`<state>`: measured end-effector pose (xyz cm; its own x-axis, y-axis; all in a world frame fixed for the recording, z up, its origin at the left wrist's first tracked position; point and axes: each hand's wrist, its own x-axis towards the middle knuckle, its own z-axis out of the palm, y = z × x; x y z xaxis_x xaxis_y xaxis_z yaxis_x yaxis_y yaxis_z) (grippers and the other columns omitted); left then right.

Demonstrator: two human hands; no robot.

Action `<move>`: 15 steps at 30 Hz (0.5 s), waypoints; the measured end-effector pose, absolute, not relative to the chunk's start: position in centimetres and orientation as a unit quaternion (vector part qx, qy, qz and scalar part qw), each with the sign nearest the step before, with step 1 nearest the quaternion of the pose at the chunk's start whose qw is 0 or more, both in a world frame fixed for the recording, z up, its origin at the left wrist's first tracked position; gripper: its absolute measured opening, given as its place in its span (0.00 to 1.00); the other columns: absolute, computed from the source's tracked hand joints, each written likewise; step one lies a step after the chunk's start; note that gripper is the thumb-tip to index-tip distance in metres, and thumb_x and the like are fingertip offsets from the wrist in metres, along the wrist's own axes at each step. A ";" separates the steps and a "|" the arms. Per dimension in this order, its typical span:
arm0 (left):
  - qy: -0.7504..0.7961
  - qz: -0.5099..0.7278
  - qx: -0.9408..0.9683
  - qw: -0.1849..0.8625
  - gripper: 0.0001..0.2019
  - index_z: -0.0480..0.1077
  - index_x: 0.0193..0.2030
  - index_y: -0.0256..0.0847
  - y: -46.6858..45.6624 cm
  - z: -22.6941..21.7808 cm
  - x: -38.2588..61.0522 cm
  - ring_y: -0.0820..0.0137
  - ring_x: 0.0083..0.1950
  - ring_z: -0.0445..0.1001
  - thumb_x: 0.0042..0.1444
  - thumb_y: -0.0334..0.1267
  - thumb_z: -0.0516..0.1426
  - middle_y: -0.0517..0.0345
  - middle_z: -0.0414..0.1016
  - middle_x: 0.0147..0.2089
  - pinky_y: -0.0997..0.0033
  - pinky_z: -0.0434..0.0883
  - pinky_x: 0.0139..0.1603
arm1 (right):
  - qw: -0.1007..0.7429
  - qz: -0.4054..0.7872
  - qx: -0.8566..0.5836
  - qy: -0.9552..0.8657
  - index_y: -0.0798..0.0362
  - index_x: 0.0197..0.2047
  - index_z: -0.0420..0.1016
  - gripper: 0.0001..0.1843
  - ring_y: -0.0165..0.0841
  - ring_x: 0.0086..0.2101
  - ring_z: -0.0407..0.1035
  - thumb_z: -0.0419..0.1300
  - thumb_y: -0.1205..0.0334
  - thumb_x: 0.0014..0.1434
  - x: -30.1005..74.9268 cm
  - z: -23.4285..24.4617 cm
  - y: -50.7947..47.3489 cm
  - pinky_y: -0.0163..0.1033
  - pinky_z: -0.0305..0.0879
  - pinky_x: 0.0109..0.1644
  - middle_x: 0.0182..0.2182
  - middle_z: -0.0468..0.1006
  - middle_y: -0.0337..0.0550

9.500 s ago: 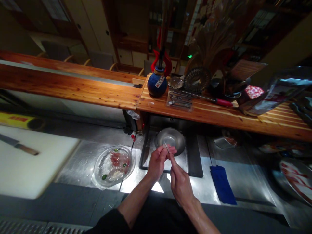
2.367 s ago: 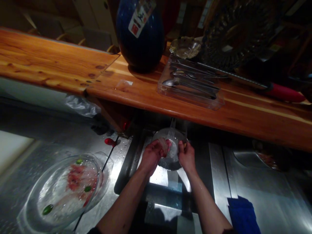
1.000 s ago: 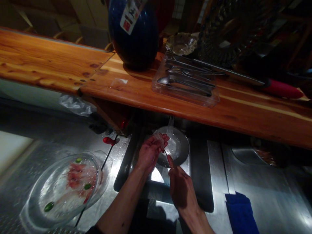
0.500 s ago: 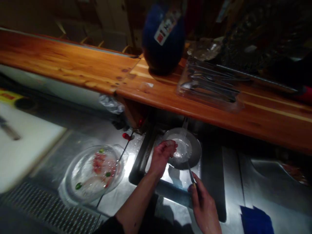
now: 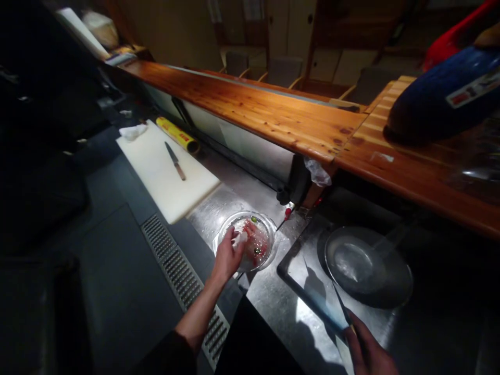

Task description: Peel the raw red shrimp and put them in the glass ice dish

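My left hand [image 5: 229, 252] is closed around a soft whitish piece [image 5: 239, 238], whose kind I cannot make out. It is over a clear round dish [image 5: 224, 223] holding pinkish-red bits, wet translucent stuff and small green slices. At the lower right my right hand [image 5: 369, 346] grips a knife [image 5: 342, 304], its narrow blade pointing up and away. Beyond the blade tip, in the sink, lies a wide round grey bowl [image 5: 390, 284] with a shiny bottom. A dim spout or handle shape crosses its far rim.
A white cutting board [image 5: 156, 177] bears another knife [image 5: 175, 162] and a white cloth [image 5: 133, 132]. Beside it lies a yellow roll [image 5: 177, 134]. A raised wooden counter [image 5: 250, 117] runs behind, with a large blue bottle-like vessel [image 5: 441, 99]. Slotted grating [image 5: 175, 268] lines the front.
My left hand has moved left from above the bowl in the sink to the clear dish. The view has swung left, showing more of the cutting board. My right hand still grips the knife.
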<state>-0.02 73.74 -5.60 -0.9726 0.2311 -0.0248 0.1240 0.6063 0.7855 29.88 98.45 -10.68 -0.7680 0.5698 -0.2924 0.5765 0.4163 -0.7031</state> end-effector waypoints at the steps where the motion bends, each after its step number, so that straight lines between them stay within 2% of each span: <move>1: 0.923 0.365 0.116 0.033 0.24 0.62 0.60 0.31 72.8 -5.7 -0.6 0.58 0.51 0.71 0.58 0.38 0.55 0.40 0.72 0.52 0.56 0.69 0.54 | -0.001 -0.412 0.325 0.851 0.53 0.58 0.71 0.31 0.43 0.46 0.76 0.49 0.40 0.62 29.4 -10.6 98.4 0.41 0.76 0.47 0.48 0.79 0.50; 3: 0.959 0.232 0.163 0.018 0.17 0.69 0.54 0.33 71.5 -5.8 -1.3 0.57 0.51 0.69 0.58 0.34 0.54 0.41 0.71 0.49 0.56 0.68 0.54 | -0.012 -0.397 0.299 0.868 0.52 0.57 0.71 0.29 0.42 0.46 0.76 0.49 0.42 0.63 28.4 -10.3 98.3 0.39 0.76 0.46 0.48 0.80 0.49; 5: 0.970 0.121 0.207 0.048 0.12 0.75 0.45 0.38 71.0 -5.8 -1.3 0.56 0.48 0.69 0.59 0.34 0.53 0.45 0.71 0.43 0.55 0.67 0.50 | -0.017 -0.389 0.273 0.880 0.52 0.57 0.71 0.28 0.41 0.45 0.76 0.48 0.43 0.64 27.6 -9.9 97.9 0.39 0.77 0.45 0.48 0.80 0.49; 8: 0.967 -0.010 0.237 0.092 0.14 0.78 0.41 0.38 71.7 -6.0 -1.1 0.52 0.48 0.66 0.61 0.35 0.50 0.43 0.71 0.43 0.53 0.65 0.48 | -0.011 -0.383 0.243 0.891 0.53 0.58 0.70 0.27 0.39 0.47 0.75 0.47 0.45 0.65 26.9 -9.3 97.1 0.39 0.76 0.48 0.49 0.79 0.49; 11: 0.965 -0.066 0.227 0.118 0.17 0.78 0.39 0.32 72.9 -6.6 -1.4 0.51 0.51 0.64 0.61 0.31 0.47 0.39 0.71 0.46 0.53 0.63 0.50 | 0.006 -0.389 0.222 0.894 0.53 0.59 0.68 0.26 0.38 0.49 0.74 0.47 0.48 0.66 26.6 -8.9 96.4 0.39 0.74 0.50 0.51 0.78 0.47; 15: 0.963 -0.063 0.226 0.130 0.18 0.79 0.38 0.32 73.5 -7.2 -1.8 0.52 0.51 0.64 0.61 0.29 0.47 0.39 0.72 0.46 0.54 0.61 0.51 | 0.017 -0.404 0.226 0.886 0.53 0.59 0.69 0.26 0.38 0.47 0.75 0.48 0.48 0.65 26.4 -8.6 95.9 0.39 0.73 0.51 0.50 0.79 0.47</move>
